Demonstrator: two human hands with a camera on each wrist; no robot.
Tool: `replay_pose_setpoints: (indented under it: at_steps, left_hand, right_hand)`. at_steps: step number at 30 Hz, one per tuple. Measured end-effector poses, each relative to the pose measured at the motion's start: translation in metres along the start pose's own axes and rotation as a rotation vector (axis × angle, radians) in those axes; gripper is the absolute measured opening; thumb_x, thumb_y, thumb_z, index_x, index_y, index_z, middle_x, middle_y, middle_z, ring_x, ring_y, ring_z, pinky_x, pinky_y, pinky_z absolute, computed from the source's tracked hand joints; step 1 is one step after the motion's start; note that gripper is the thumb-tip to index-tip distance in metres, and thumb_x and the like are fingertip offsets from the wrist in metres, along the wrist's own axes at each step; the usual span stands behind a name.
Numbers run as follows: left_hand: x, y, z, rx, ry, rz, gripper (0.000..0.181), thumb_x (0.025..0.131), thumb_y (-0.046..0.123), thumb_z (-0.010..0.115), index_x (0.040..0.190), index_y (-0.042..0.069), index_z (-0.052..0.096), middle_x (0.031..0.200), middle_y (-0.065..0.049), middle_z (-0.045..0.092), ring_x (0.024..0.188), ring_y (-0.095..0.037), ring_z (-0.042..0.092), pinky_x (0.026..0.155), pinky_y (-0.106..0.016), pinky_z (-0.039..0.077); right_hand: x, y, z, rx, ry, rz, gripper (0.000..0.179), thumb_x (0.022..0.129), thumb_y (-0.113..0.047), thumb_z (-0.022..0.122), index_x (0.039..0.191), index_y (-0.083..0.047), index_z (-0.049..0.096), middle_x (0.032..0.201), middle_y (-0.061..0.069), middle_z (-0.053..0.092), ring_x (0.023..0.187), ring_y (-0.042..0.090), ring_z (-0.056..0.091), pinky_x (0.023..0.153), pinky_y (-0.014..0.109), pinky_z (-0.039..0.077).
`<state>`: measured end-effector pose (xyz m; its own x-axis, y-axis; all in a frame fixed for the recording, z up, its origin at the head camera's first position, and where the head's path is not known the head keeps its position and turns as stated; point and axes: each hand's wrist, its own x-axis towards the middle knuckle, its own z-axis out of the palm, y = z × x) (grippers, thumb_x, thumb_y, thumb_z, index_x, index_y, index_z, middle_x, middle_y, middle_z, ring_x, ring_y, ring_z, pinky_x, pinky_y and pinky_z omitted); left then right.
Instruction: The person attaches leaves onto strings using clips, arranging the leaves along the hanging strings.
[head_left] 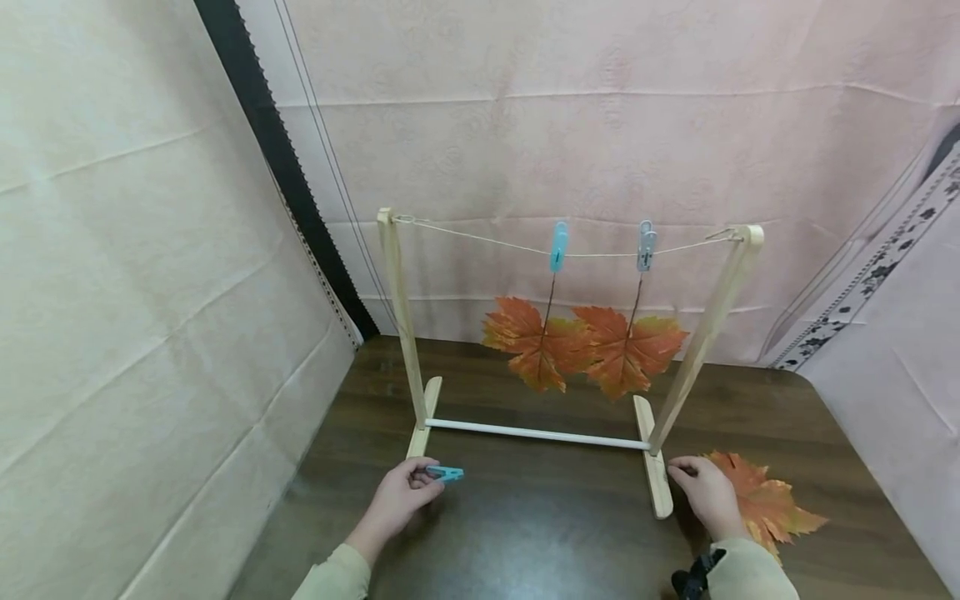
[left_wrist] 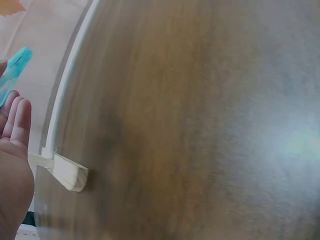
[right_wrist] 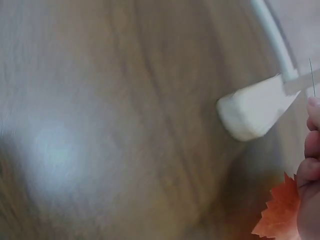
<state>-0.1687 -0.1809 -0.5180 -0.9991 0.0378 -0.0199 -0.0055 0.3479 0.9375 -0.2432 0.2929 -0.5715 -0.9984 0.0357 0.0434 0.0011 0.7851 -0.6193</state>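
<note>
My left hand (head_left: 400,502) pinches a light blue clothespin (head_left: 447,473) in front of the rack's left foot; the left wrist view shows the same clothespin (left_wrist: 18,65) between thumb and fingers. By the rack's right foot, my right hand (head_left: 708,495) holds an orange maple leaf (head_left: 770,505) by its thin stem. That stem (right_wrist: 312,77) sticks up past the fingertips in the right wrist view. Two more maple leaves hang from the string (head_left: 491,239), the left one (head_left: 536,342) by a blue clothespin (head_left: 558,247), the right one (head_left: 626,354) by a grey-blue clothespin (head_left: 646,247).
The string runs between two wooden posts, left (head_left: 405,333) and right (head_left: 705,337). A white rod (head_left: 536,432) joins their feet low over the dark wooden table (head_left: 525,517). Pale cloth (head_left: 187,292) hangs on the left, behind and on the right.
</note>
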Motion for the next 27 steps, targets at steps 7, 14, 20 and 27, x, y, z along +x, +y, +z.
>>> replay_pose_setpoints:
  at_steps: [7, 14, 20, 27]
  left_hand:
    - [0.015, -0.006, 0.0, 0.02, 0.085, 0.011, 0.032, 0.072, 0.027, 0.07, 0.097, 0.011, 0.059, 0.081, -0.003, 0.056, 0.072, -0.015, 0.053, 0.062, -0.026, 0.045]
    - [0.022, 0.013, -0.006, -0.012, 0.118, 0.022, 0.033, 0.072, 0.03, 0.07, 0.099, 0.013, 0.061, 0.083, -0.002, 0.057, 0.072, -0.015, 0.053, 0.053, -0.026, 0.044]
    - [0.02, 0.043, -0.011, -0.086, 0.126, 0.053, 0.03, 0.074, 0.017, 0.069, 0.1, 0.004, 0.061, 0.084, -0.007, 0.059, 0.074, -0.017, 0.056, 0.062, -0.024, 0.046]
    - [0.024, 0.055, -0.014, -0.14, 0.163, 0.042, 0.03, 0.075, 0.01, 0.068, 0.101, -0.001, 0.057, 0.085, -0.009, 0.058, 0.075, -0.017, 0.056, 0.065, -0.024, 0.046]
  right_hand:
    - [0.006, -0.018, -0.011, 0.069, 0.035, 0.004, 0.031, 0.086, -0.034, 0.052, 0.1, -0.008, 0.063, 0.106, 0.015, 0.055, 0.096, 0.03, 0.049, 0.073, 0.044, 0.039]
    - [0.008, -0.036, -0.023, 0.078, 0.096, -0.041, 0.034, 0.086, -0.038, 0.05, 0.099, -0.009, 0.063, 0.103, 0.012, 0.056, 0.092, 0.027, 0.05, 0.071, 0.041, 0.04]
    - [0.008, -0.05, -0.031, 0.114, 0.139, -0.006, 0.032, 0.085, -0.038, 0.052, 0.098, -0.011, 0.064, 0.097, 0.008, 0.057, 0.087, 0.022, 0.049, 0.066, 0.034, 0.038]
    - [0.006, -0.061, -0.036, 0.181, 0.113, 0.022, 0.036, 0.084, -0.04, 0.053, 0.101, -0.011, 0.063, 0.1, 0.008, 0.059, 0.087, 0.02, 0.05, 0.068, 0.032, 0.04]
